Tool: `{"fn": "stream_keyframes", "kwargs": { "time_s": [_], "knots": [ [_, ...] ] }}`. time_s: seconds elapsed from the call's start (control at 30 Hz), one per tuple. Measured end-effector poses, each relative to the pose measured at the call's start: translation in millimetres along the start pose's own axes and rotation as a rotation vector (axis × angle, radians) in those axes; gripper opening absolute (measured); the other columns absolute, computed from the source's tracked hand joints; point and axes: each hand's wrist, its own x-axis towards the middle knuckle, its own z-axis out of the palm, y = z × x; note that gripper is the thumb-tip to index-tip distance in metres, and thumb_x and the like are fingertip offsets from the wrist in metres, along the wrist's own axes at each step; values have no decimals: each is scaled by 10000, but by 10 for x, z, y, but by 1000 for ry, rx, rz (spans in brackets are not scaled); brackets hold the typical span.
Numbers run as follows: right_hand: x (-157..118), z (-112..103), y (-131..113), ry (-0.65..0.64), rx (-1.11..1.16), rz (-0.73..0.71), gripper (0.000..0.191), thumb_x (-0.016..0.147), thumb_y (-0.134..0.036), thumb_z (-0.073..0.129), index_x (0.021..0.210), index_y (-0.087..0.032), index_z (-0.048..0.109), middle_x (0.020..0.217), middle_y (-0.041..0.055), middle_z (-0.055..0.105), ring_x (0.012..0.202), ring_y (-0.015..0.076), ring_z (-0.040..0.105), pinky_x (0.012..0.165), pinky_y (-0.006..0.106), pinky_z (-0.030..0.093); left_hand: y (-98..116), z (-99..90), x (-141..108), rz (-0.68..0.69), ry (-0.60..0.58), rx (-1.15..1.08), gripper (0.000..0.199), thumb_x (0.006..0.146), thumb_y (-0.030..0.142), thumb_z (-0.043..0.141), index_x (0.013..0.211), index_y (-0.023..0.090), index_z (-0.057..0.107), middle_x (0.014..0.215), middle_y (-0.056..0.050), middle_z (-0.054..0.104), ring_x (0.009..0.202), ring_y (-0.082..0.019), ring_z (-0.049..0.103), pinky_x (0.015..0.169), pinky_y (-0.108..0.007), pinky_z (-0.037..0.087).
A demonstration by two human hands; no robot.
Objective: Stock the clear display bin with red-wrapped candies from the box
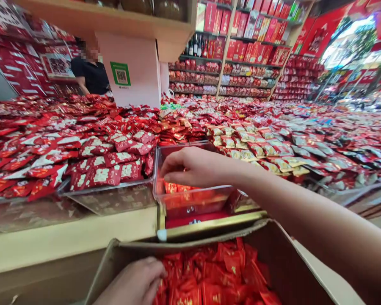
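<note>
My right hand (186,167) reaches into a clear plastic bin (193,195), palm down. Its thumb and fingers are apart and bent over small red packets with gold print lying low in the bin. I see nothing held in it. Below, my left hand (141,277) is inside an open cardboard box (190,243). Its fingers curl closed against small red packets (217,275) that fill the box; the fingertips are partly hidden among them. The box stands in front of the bin, close to the display's front edge.
Dark red packets (104,174) heap up in a bin at left, and cream-and-red packets (257,146) lie at right. A pale counter edge (73,241) runs along the front. A white pillar (133,72), a person (90,74) and stocked shelves (222,55) stand behind.
</note>
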Motion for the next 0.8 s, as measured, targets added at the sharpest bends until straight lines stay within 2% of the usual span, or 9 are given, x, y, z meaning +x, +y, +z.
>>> {"fn": "stream_keyframes", "kwargs": {
  "time_s": [0.07,0.13,0.17,0.27,0.37,0.43,0.57,0.67,0.8],
  "knots": [
    [-379,147,-161,-278,201,-85,229,759,-165,453,920,-128,612,814,2,633,730,78,555,656,157,395,-5,41,11,-29,-41,76,250,781,196,376,725,223,618,742,-12,616,701,-148,554,662,-236,408],
    [-693,548,-155,-602,251,-88,230,745,-140,463,915,-133,618,809,9,640,720,84,564,634,153,402,-11,70,32,-25,-87,142,250,777,205,369,746,215,618,744,-17,621,702,-151,553,664,-236,400],
    [-810,820,-100,-665,174,-18,221,734,-124,464,882,-125,628,799,30,646,699,102,571,617,170,413,-13,79,43,-13,-100,161,250,780,209,366,761,212,615,749,-19,624,704,-152,553,663,-236,398],
    [-996,1648,129,-691,-177,316,207,656,-65,513,818,-49,642,848,167,637,784,233,581,666,292,441,-4,86,64,10,-117,175,235,785,221,366,786,208,601,771,-14,631,709,-149,552,660,-234,389],
    [-1029,2087,270,-623,-235,424,279,656,-43,497,908,-17,614,944,227,598,901,290,547,730,358,425,26,72,64,-34,-124,158,225,785,235,372,788,204,595,759,-4,635,693,-146,558,651,-233,385],
    [-1041,2109,294,-580,-243,450,269,687,-55,461,901,-54,623,914,193,617,875,262,562,721,341,428,49,58,58,-54,-117,138,237,794,249,364,784,200,595,740,0,636,674,-144,558,637,-233,388],
    [-1112,1881,311,-450,-114,430,141,664,-190,546,745,-121,639,748,95,642,733,212,578,619,278,426,94,42,52,-48,-38,69,258,802,273,367,809,205,616,777,-4,641,718,-155,561,679,-253,404],
    [-1167,1742,313,-274,247,401,166,678,-307,555,667,-144,586,602,9,583,601,134,537,532,217,390,194,78,52,-74,-1,-171,253,783,282,426,965,191,576,954,-38,624,863,-175,555,792,-293,405],
    [-1159,1669,188,-118,920,468,247,708,-392,525,675,-152,478,525,-42,500,478,80,493,448,178,362,449,234,58,-67,-187,-795,579,729,232,546,1237,179,274,1124,-90,536,998,-181,516,860,-337,393]
  ]
}}
